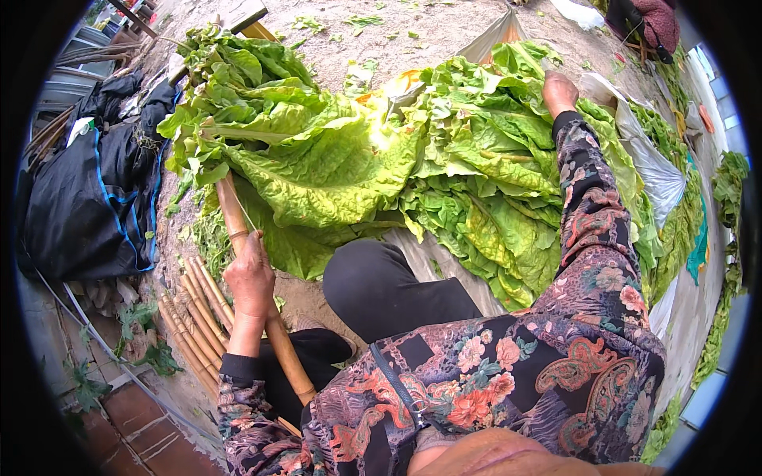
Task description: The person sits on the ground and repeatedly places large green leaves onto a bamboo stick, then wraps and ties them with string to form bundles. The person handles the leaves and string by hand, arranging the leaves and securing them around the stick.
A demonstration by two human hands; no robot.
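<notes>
My left hand [250, 274] is closed round a bamboo pole [287, 357] that slants up from beside my leg. A thin string [244, 210] runs from its fingers up along the pole. Large yellow-green tobacco leaves [317, 170] hang in a thick bunch at the pole's upper part, covering its far end. At the right, my right arm stretches out over a heap of similar leaves [484, 151]. The right hand [559, 94] is at the heap's far edge, its fingers bent over a leaf stem; the fingertips are partly hidden.
Several bamboo poles [194, 321] lie on the ground at my left. Beyond them sits a black bag [87, 206] with blue edging. Whitish plastic sheeting [651, 166] lies beside the heap at the right. Leaf scraps are strewn over sandy ground [444, 24].
</notes>
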